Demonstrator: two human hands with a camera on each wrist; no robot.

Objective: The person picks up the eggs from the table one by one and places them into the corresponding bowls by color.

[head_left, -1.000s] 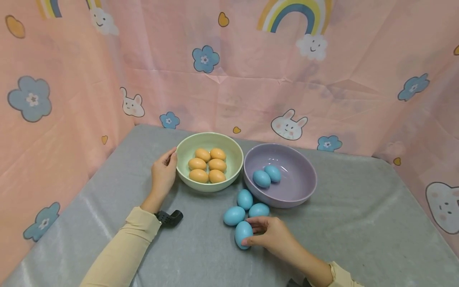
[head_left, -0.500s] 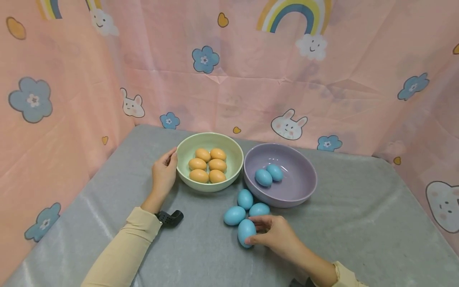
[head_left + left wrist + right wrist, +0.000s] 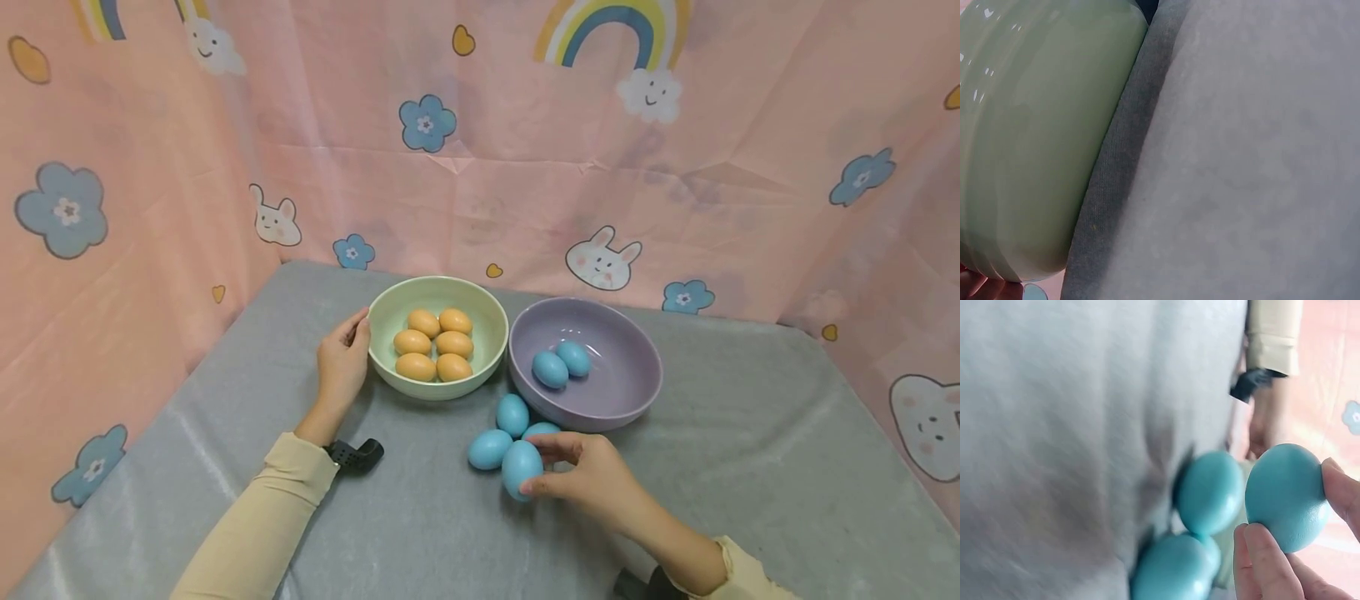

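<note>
My right hand (image 3: 592, 477) pinches a blue egg (image 3: 522, 472) between thumb and fingers; in the right wrist view the held egg (image 3: 1287, 497) appears above the table. Close behind it on the cloth lie three more blue eggs (image 3: 490, 450), one partly hidden by the right hand. My left hand (image 3: 342, 367) grips the left rim of a pale green bowl (image 3: 442, 392), which contains several yellow-orange eggs (image 3: 412, 342). Its outer wall (image 3: 1041, 137) fills the left of the left wrist view, fingertips (image 3: 988, 289) at its edge. A purple bowl (image 3: 630, 367) beside it holds two blue eggs (image 3: 551, 369).
Grey cloth (image 3: 750, 450) covers the table. A pink printed curtain (image 3: 510, 183) encloses the back and both sides. The bowls stand side by side near the rear edge, with the loose eggs in front of them. A black band (image 3: 356, 457) is on the left wrist.
My right hand has lifted the pinched blue egg and moved it slightly right and away from me. The left hand stays at the green bowl's rim.
</note>
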